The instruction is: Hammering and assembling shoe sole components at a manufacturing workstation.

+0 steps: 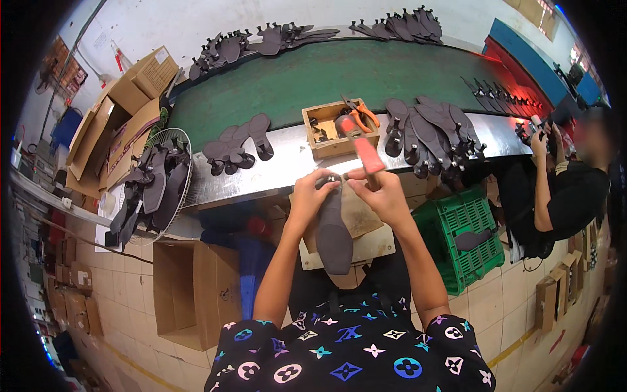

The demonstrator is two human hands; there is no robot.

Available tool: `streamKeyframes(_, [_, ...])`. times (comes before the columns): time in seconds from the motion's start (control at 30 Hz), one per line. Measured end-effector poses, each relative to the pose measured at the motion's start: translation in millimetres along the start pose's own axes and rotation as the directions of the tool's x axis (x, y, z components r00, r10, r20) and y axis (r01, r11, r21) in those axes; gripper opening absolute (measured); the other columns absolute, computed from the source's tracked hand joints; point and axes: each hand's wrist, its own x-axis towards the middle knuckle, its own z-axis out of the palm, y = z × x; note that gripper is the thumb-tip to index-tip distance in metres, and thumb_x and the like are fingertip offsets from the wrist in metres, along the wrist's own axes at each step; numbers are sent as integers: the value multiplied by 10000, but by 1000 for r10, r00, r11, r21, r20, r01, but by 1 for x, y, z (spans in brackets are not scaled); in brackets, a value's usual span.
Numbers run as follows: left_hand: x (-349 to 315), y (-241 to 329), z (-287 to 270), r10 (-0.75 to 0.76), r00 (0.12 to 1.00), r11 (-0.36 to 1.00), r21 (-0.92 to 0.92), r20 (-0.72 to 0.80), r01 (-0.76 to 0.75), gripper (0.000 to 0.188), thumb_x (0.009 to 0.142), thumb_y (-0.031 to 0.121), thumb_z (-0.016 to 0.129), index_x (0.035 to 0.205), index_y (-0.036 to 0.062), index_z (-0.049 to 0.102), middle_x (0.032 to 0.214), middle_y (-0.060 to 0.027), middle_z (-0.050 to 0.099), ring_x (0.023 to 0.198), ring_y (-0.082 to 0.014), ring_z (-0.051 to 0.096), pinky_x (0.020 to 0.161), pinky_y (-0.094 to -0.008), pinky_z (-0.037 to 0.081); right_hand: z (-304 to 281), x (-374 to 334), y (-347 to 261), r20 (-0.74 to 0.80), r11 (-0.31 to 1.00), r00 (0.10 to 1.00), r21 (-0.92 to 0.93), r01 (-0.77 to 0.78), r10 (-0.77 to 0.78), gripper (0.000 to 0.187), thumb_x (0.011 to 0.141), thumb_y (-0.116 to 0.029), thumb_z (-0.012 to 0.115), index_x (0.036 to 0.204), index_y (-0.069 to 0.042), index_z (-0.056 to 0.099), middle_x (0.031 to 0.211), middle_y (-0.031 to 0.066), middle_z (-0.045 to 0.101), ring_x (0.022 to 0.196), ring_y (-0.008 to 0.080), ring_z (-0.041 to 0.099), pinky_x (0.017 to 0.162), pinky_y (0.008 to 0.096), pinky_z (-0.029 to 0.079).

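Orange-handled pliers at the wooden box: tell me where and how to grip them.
Grip the pliers around both orange handles, probably best from the near right: the handles spread toward that side, over the right part of the wooden box.

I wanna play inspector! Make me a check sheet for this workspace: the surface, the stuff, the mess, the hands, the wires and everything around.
Surface: green belt with a shiny metal edge.
Job's things: a dark shoe sole and a red tool; more soles in groups on the metal edge.
Clutter: a wooden box of small bits, with orange-handled pliers at its corner.
Hands: left hand grips the sole's narrow end; right hand holds the red tool.
Cables: a thin dark line at left, perhaps a cord.
Surroundings: open cardboard box, green crate, another person at right.
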Motion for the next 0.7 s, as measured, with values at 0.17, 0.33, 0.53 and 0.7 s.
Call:
streamKeyframes(0.17, [-10,18,-5,-206,977,977,-55,47,208,260,773,141,793,997,18,741,887,-108,739,783,-165,691,739,-299,518,4,13,22,107,983,992,-177,-41,60,237,877,-150,702,1022,36,676,795,130,683,694,174,611,673,322,488])
streamKeyframes(0.33, [-18,15,-6,-126,992,988,-93,-18,124,260,766,95,784,984,-22,705,845,-69,714,681,-124,590,654,-312,498,11,15,31,209,938,977,-333,100,-30,214,836,-96,687,1034,-13,688,881,175,683,847,316,657,732,378,495])
streamKeyframes(0.53, [-19,8,-12,-282,959,959,43,42,280,303,740,131,801,1008,20,715,873,-163,715,768,-201,707,709,-326,531,12,15,34,243,853,945,-422,307,-219,315,748,90,635,1049,-2,654,973,156,675,875,314,684,792,352,528])
streamKeyframes(0.7, [-22,0,-7,-47,999,997,-56,-22,46,313,734,89,792,1023,14,696,851,-154,716,760,-210,715,687,-326,530,12,6,5,318,781,939,-550,294,-130,390,697,80,642,1071,-33,648,1041,114,676,899,346,663,781,381,527])
